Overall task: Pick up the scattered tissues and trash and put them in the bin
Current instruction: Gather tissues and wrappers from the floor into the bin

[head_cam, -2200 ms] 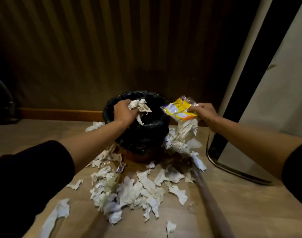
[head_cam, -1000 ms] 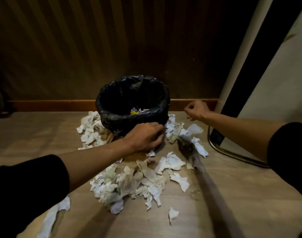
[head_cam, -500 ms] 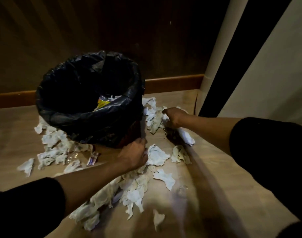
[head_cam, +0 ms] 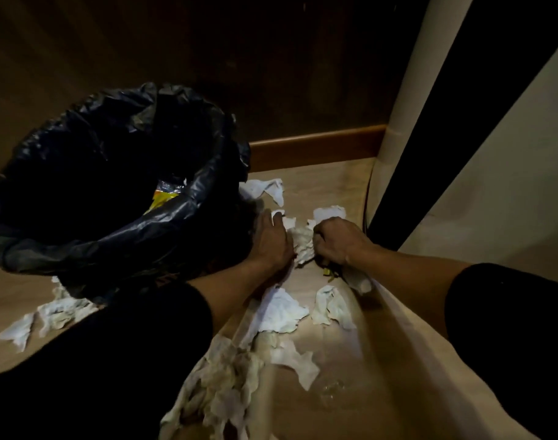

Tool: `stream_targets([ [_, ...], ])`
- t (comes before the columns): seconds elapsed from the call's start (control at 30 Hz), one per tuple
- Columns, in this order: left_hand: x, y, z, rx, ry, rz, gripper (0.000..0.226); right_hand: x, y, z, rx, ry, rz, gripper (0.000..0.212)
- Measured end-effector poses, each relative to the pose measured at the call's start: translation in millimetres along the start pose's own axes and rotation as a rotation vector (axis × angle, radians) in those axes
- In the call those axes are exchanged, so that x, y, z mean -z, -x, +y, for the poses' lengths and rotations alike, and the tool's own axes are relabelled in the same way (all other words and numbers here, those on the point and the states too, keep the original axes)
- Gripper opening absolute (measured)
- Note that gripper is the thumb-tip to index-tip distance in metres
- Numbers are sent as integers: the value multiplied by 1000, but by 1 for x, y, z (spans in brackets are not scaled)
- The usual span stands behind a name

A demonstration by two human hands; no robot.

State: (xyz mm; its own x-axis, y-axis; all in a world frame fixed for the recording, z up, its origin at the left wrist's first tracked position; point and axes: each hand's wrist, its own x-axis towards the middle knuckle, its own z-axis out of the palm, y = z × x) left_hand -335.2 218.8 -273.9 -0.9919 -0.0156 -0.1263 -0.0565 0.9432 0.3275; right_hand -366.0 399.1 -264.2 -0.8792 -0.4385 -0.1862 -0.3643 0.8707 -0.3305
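Observation:
A bin lined with a black bag stands at the left, with a yellow wrapper inside it. White crumpled tissues lie scattered on the wooden floor around it. My left hand and my right hand are down on the floor just right of the bin, pressing from both sides on a wad of tissues between them. My right hand's fingers are curled over more tissue and something greenish under it. Flat tissues lie nearer me, and a heap of tissues lies at the bottom middle.
A pale wall edge and a dark vertical panel rise at the right, close to my right hand. A wooden skirting board runs along the dark back wall. More tissues lie left of the bin, and one tissue behind it.
The wrapper and the tissue I held have gone into the bin. Both hands dropped to the floor and came together around a wad of tissues right of the bin. The view moved closer.

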Motion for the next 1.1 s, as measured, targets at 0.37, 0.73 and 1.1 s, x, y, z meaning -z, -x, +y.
stream_targets([
  [0.37, -19, -72, 23, 155, -192, -119, 61, -2, 17, 10, 28, 124, -99, 55],
  [0.73, 3, -8, 29, -153, -439, 56, 35, 17, 31, 14, 11, 87, -148, 57],
  [1.1, 28, 121, -5, -321, -400, -56, 48, 46, 26, -7, -91, 40, -65, 27],
])
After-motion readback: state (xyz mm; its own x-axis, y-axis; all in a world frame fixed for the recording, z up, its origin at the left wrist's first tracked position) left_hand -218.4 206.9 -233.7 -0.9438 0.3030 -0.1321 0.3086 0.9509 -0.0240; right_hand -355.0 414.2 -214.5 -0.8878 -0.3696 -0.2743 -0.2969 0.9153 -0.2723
